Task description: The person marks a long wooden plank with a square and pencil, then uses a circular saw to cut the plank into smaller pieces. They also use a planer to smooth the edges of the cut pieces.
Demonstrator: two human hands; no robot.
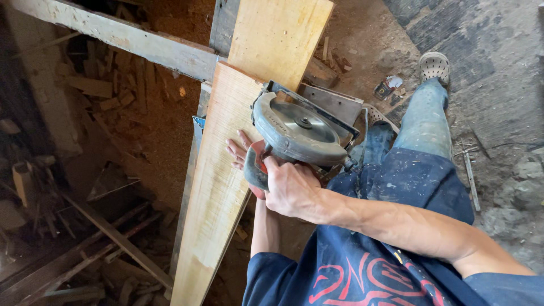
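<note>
A: How is the right hand [290, 190] posed?
B: Forearm stretched forward from the lower right, wrist straight, fingers clenched round the handle of the circular saw [299, 133], whose grey blade guard sits just beyond the knuckles.

A: And the left hand [238, 152]?
B: Fingers extended, flat on the pale wooden plank [218, 187], partly hidden behind the saw; it grips nothing.

A: Where is the plank?
B: Under both hands, running on past them, crossing a weathered beam [122, 37] further ahead.

One head-worn camera looks steeply down, close over the hands, along the plank [226, 170] toward the floor [498, 85].
</note>
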